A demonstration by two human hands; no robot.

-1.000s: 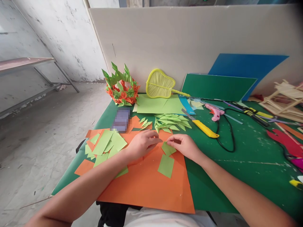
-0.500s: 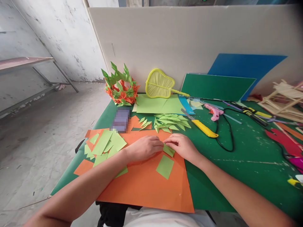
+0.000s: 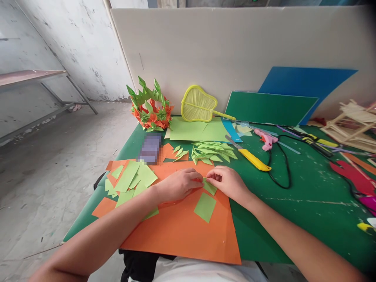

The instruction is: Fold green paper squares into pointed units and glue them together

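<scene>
At a green table (image 3: 279, 223), a person's two bare hands are working close together over a large orange sheet (image 3: 188, 239). Compared with a second ago, the left hand (image 3: 179, 185) is now sitting lower, its fingers curling down and almost meeting the right hand (image 3: 226, 183). The right thumb and forefinger are pressing together, apparently pinching the upper tip of a small green paper piece (image 3: 210, 187), which is lying between the hands and just below the right fingertips. What the left fingers are gripping is hidden, so their hold cannot be told. A green paper square (image 3: 205, 208), which was meeting that piece's lower corner, is now lying just apart from it, nearer the person. The hands' drawing in suggests fine fingertip handling of the paper. Beyond them, folded green leaf shapes (image 3: 213, 152) are lying in a heap; green paper scraps (image 3: 138, 176) are spreading to the left.
</scene>
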